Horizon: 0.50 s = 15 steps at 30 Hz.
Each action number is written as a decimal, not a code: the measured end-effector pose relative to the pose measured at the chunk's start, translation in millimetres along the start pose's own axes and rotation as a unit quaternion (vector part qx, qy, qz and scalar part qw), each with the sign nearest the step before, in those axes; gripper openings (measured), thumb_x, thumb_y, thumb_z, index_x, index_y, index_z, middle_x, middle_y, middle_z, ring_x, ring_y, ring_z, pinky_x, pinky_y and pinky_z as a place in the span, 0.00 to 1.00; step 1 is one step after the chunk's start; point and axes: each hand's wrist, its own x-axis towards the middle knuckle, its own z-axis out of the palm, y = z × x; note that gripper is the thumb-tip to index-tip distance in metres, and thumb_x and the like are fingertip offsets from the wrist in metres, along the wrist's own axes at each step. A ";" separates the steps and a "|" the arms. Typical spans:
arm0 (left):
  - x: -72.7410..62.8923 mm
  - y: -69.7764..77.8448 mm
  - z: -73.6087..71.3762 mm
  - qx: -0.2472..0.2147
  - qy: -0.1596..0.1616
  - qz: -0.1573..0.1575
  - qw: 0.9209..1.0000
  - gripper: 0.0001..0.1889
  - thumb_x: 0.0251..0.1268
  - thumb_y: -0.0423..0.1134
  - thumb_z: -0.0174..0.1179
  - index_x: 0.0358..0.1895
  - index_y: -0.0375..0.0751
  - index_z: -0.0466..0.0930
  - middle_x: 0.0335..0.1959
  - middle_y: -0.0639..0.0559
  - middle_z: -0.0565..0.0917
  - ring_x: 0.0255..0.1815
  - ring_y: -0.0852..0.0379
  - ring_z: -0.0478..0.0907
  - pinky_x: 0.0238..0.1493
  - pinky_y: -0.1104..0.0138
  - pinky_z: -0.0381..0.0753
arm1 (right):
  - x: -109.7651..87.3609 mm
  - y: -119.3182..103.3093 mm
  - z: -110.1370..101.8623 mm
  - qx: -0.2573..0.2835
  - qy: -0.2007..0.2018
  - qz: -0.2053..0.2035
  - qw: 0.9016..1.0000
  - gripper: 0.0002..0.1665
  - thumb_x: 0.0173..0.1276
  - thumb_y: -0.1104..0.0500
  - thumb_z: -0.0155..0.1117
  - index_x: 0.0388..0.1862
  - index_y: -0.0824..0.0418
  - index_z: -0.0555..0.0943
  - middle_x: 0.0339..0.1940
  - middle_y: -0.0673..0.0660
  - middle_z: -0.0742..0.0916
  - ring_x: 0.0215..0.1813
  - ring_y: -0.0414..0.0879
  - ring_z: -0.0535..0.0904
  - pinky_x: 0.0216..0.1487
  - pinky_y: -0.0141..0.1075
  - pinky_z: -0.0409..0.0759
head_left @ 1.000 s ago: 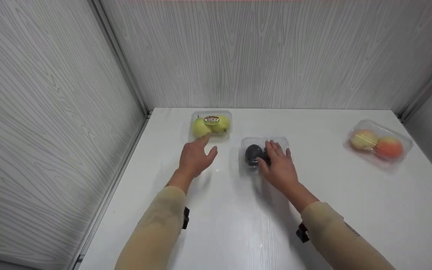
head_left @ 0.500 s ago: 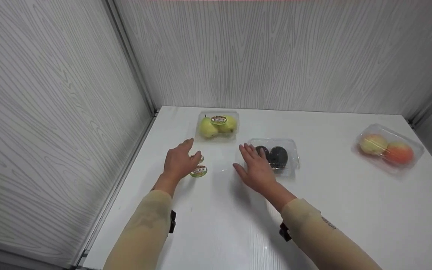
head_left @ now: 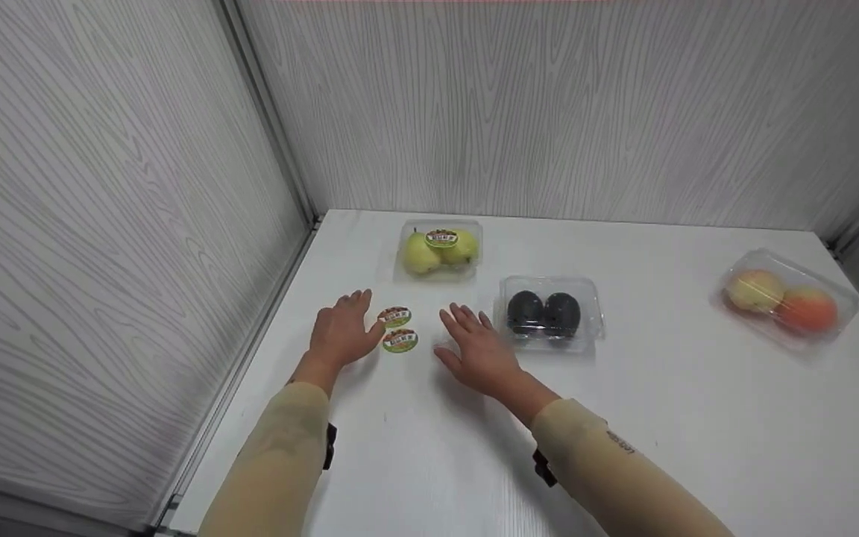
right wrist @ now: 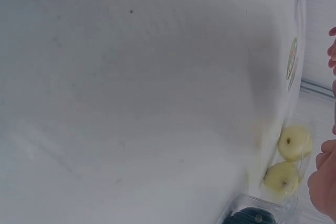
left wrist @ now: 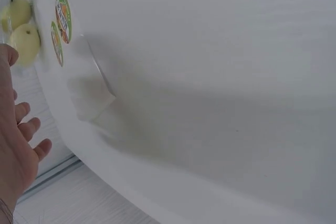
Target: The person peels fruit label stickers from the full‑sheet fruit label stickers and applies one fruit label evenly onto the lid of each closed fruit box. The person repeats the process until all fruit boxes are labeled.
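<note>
My left hand (head_left: 341, 332) is held over the white table with its fingers loosely extended and nothing in them. Its thumb is beside two oval stickers (head_left: 400, 341) with green and red print, which in the left wrist view seem to lie on a white sheet (left wrist: 94, 95) with a raised edge. To their right, my right hand (head_left: 480, 354) hovers with fingers spread, holding nothing. Just beyond it stands a clear plastic clamshell (head_left: 587, 292) with two dark oval fruits (head_left: 525, 312). Behind the stickers, two yellow-green pears (head_left: 420, 255) sit in another clamshell bearing an oval sticker (head_left: 441, 239).
At the far right, a clear clamshell (head_left: 832, 280) lies at an angle, with one pale yellow fruit (head_left: 755, 289) and one orange-red fruit (head_left: 807, 309). Wood-grain panels (head_left: 519, 112) stand behind and beside the table (head_left: 668, 418).
The right hand has moved left off the dark fruit's clamshell. The left hand has drawn back and left from near the pears, uncovering the two stickers. The whole view has shifted slightly.
</note>
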 end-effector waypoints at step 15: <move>6.0 -7.1 12.2 0.006 -0.087 -0.030 0.996 0.39 0.77 0.53 0.55 0.82 0.32 0.60 0.80 0.32 0.66 0.82 0.32 0.60 0.79 0.39 0.58 | 4.6 6.9 17.3 -0.016 -0.095 0.003 0.995 0.37 0.84 0.45 0.56 0.81 0.65 0.68 0.82 0.65 0.70 0.83 0.60 0.63 0.83 0.56 0.55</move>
